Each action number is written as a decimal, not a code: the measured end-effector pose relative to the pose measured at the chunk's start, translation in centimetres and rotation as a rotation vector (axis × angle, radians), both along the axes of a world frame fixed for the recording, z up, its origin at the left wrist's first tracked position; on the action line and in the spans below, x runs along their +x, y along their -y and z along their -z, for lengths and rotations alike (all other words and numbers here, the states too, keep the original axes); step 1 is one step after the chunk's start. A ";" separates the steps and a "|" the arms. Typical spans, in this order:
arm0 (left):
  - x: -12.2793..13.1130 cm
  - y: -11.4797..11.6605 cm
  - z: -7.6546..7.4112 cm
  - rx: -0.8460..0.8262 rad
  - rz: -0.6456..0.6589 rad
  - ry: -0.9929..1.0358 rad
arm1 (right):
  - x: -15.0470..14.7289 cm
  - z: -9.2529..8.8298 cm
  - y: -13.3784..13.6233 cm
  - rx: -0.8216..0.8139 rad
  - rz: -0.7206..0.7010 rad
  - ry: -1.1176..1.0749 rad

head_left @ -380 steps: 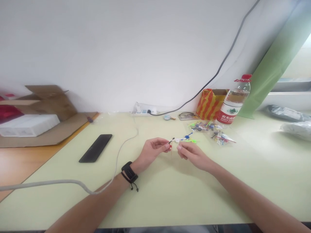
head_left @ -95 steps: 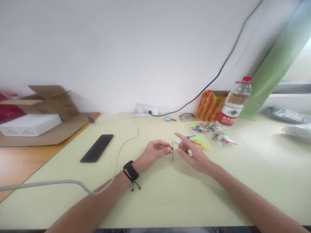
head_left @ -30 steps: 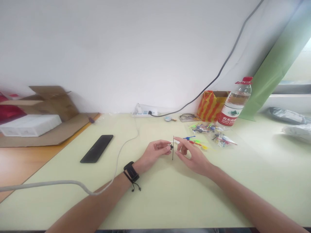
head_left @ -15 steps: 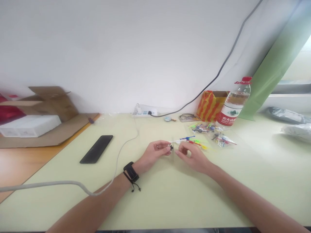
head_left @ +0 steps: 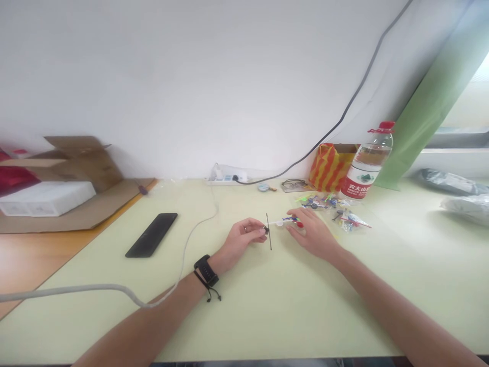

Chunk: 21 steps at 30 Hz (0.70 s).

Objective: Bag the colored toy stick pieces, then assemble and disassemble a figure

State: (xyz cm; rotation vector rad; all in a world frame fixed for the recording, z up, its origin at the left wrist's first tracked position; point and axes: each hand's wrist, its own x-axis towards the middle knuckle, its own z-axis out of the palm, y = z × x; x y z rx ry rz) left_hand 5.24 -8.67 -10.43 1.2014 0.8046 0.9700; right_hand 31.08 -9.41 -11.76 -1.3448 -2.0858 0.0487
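My left hand (head_left: 244, 238), with a black watch (head_left: 206, 270) on its wrist, pinches a small black part with a thin dark rod (head_left: 269, 237) standing out across its fingertips. To the right, my right hand (head_left: 311, 233) is over the small coloured plastic pieces (head_left: 292, 219), its fingers apart. A white piece (head_left: 280, 224) lies between the two hands. Blue and red pieces show beside the right fingertips; the others are hidden under that hand. Behind it are clear bags of small toy parts (head_left: 317, 202).
A black phone (head_left: 152, 235) lies left, near a grey cable (head_left: 183, 260). At the back stand a power strip (head_left: 225, 177), glasses (head_left: 294, 184), a striped bag (head_left: 326, 165) and a water bottle (head_left: 367, 168). A cardboard box (head_left: 89, 165) with white blocks (head_left: 49, 198) is far left.
My right hand has moved right and forward, away from the left fingertips, onto the coloured pieces. The thin rod, blurred before, is now clearly seen. My left hand has barely moved.
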 end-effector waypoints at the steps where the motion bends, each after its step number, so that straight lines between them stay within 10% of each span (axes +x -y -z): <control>1: 0.0 0.0 0.0 -0.001 -0.030 0.010 | 0.7 0.1 -0.4 0.014 0.059 0.051; 4: 0.0 -0.2 0.0 0.033 -0.131 0.022 | 2.3 0.7 -1.3 -0.054 0.107 0.137; 12: -0.2 -1.2 0.8 0.275 -0.423 -0.123 | 0.5 0.5 -0.4 -0.214 -0.288 -0.020; 21: -0.5 -1.0 1.5 0.506 -0.262 -0.508 | -3.8 -1.2 3.0 -0.222 -0.522 -0.033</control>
